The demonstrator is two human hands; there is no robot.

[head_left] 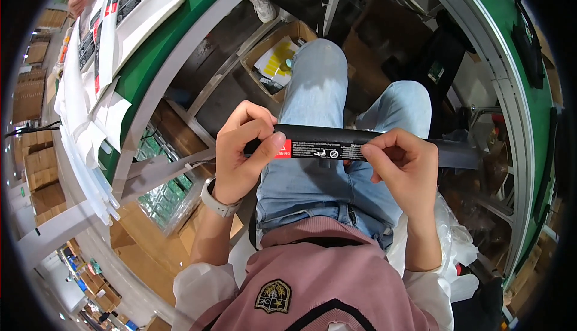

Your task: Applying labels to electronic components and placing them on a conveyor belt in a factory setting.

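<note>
Across my lap I hold a long black bar (336, 132), nearly level and above my thighs. On its side facing me runs a black warning label (317, 150) with a red patch at the left end and white print. My left hand (247, 147) grips the bar's left part, thumb pressed beside the red patch. The fingers of my right hand (406, 165) are closed at the label's right end, the thumb and fingertip together at its edge. Beyond that hand the bar continues to the right. Whether the label is fully stuck down I cannot tell.
A green worktop (135, 84) at the left carries white backing sheets (147, 24) and label strips. Another person's hand (78, 0) is at the far left. Under the bench stands an open cardboard box (255, 60). Another green bench (538, 114) curves along the right.
</note>
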